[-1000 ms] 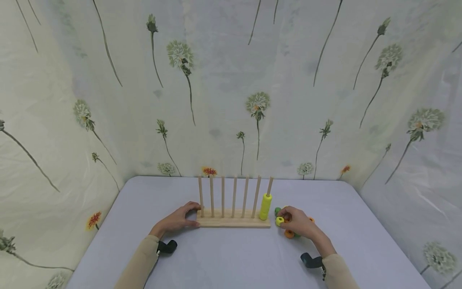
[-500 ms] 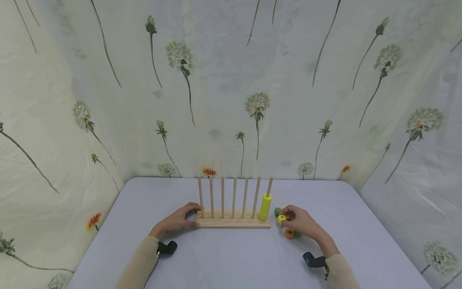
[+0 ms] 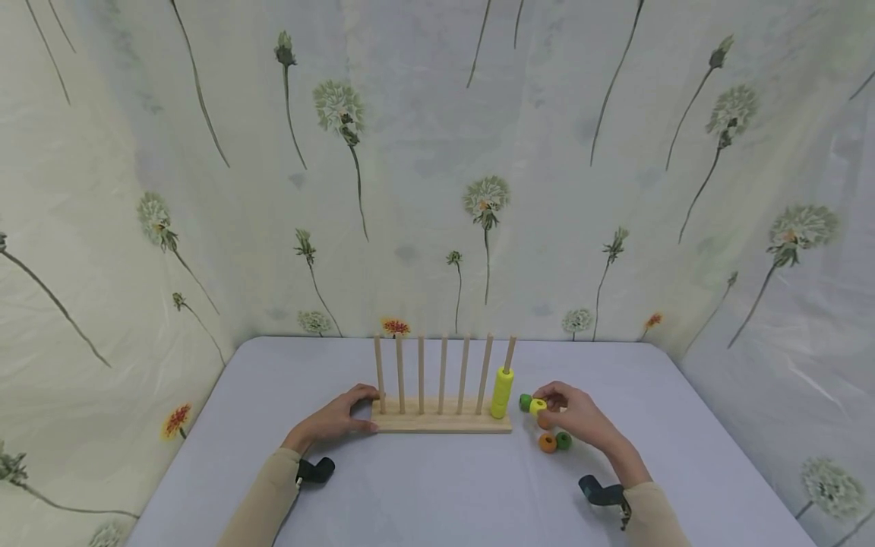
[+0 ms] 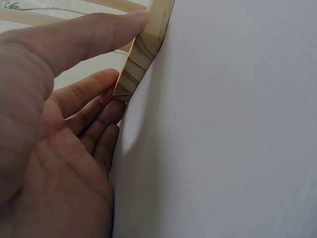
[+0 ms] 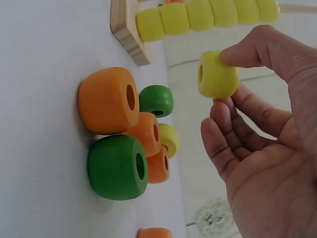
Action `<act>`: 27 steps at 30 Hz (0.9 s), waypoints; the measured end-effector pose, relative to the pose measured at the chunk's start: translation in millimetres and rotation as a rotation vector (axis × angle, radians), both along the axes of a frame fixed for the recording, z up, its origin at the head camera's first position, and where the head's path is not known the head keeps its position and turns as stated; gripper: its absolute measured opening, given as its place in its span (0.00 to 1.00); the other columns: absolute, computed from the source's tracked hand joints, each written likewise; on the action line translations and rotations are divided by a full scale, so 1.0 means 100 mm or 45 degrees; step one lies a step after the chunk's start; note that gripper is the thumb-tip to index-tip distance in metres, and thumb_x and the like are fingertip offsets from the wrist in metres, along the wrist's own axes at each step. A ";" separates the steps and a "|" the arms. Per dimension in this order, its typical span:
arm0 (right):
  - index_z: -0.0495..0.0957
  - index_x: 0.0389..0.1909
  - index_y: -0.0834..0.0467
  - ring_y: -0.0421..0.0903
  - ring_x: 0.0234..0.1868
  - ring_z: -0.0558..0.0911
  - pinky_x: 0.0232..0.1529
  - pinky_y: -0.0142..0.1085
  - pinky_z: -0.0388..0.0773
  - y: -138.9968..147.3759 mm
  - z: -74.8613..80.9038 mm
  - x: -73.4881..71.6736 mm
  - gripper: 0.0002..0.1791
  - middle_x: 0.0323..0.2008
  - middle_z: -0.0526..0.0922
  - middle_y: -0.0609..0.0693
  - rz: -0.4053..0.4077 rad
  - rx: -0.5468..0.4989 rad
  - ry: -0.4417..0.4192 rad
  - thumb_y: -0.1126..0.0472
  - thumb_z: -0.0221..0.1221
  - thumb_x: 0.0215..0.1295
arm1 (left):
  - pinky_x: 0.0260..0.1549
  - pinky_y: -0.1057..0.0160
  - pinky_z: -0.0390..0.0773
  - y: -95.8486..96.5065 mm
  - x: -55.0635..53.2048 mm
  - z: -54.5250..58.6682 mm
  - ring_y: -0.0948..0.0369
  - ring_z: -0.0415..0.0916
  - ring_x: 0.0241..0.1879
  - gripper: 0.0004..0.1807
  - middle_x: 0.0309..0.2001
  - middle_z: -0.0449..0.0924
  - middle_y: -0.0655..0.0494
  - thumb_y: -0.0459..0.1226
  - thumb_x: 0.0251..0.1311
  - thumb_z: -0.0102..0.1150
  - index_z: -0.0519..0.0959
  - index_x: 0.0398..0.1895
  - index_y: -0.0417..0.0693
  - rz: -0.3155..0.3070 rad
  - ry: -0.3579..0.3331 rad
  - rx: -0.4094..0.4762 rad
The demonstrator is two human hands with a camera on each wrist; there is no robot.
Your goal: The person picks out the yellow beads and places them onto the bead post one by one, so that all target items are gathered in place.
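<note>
A wooden peg stand [image 3: 444, 424] with a row of upright pegs sits mid-table. My left hand [image 3: 336, 417] grips its left end, thumb at the front edge and fingers behind; the left wrist view shows the base's end grain [image 4: 136, 62] between them. Yellow beads are stacked on the rightmost peg [image 3: 502, 393]. Beyond that end, my right hand [image 5: 270, 109] pinches a yellow bead [image 5: 218, 75] between thumb and index finger, raised off the table, its hole facing sideways in the right wrist view. The other right fingers are loosely bent.
Loose beads lie under and beside my right hand: a large-looking orange bead [image 5: 108, 100], a green bead [image 5: 117, 167], another green one [image 5: 156, 100], a yellow one [image 5: 169, 140] and more orange ones. A flower-printed curtain [image 3: 410, 167] rises behind the white table [image 3: 437, 494].
My right hand has drawn slightly back and to the right with the yellow bead, uncovering more of the green and orange beads in front. My left hand stays on the stand.
</note>
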State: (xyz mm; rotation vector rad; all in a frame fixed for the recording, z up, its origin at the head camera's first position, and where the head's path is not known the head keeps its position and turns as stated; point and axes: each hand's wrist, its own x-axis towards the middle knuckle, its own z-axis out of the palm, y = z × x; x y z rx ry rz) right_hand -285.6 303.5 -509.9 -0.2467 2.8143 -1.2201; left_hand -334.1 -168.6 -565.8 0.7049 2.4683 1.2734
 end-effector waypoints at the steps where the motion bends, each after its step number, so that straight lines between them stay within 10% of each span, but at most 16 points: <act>1: 0.77 0.47 0.57 0.45 0.40 0.74 0.38 0.33 0.74 0.01 0.00 0.00 0.16 0.41 0.79 0.50 0.000 0.004 0.010 0.60 0.64 0.57 | 0.69 0.42 0.53 0.00 0.00 0.00 0.49 0.54 0.71 0.34 0.67 0.64 0.52 0.47 0.51 0.71 0.71 0.62 0.52 -0.001 0.002 0.000; 27: 0.75 0.50 0.58 0.48 0.47 0.76 0.42 0.35 0.76 0.11 0.20 0.03 0.18 0.46 0.79 0.53 -0.046 0.052 0.111 0.58 0.64 0.61 | 0.69 0.43 0.53 0.00 0.01 0.02 0.50 0.56 0.70 0.33 0.65 0.65 0.54 0.44 0.51 0.72 0.72 0.61 0.52 -0.005 0.006 0.015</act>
